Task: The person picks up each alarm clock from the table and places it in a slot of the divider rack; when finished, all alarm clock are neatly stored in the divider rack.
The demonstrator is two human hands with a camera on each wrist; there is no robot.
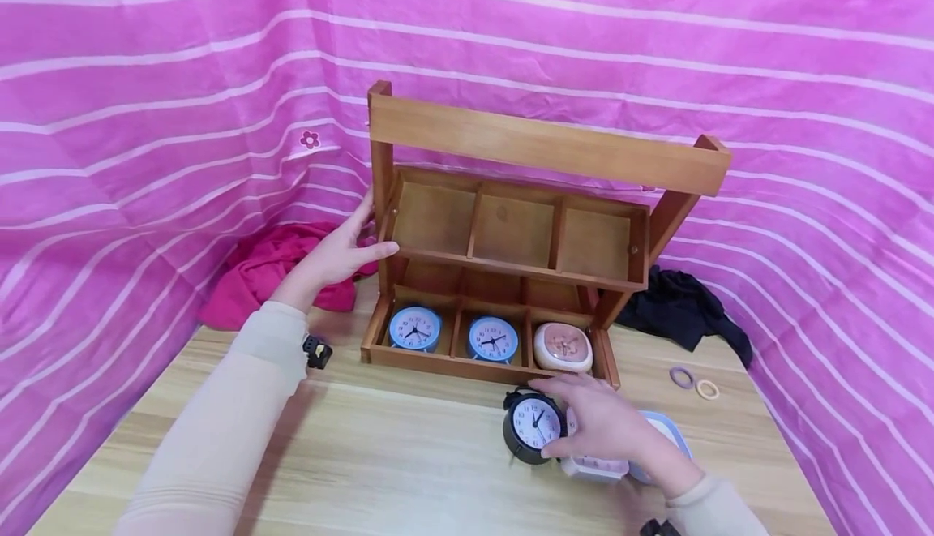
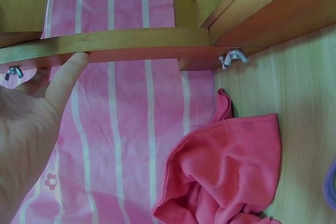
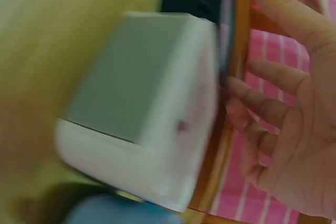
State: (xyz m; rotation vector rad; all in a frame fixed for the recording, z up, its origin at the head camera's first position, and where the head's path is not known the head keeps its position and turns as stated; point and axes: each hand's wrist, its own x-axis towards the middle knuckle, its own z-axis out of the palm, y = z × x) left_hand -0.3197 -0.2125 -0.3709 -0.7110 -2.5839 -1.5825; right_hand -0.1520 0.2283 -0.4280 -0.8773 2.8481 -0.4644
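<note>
Three clocks (image 1: 492,339) sit in the rack's (image 1: 511,236) lower compartments; another clock (image 1: 535,424) stands before it.

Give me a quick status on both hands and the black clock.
Left hand open, steadying wooden rack. Right hand open, fingers reaching over black clock on table. Lower compartments all hold clocks; upper three empty.

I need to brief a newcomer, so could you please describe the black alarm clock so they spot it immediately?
Start at the wooden organiser on the table. Directly before its lower tray, the black alarm clock stands beside the right hand. It alone has a black case and stands outside the compartments.
</note>
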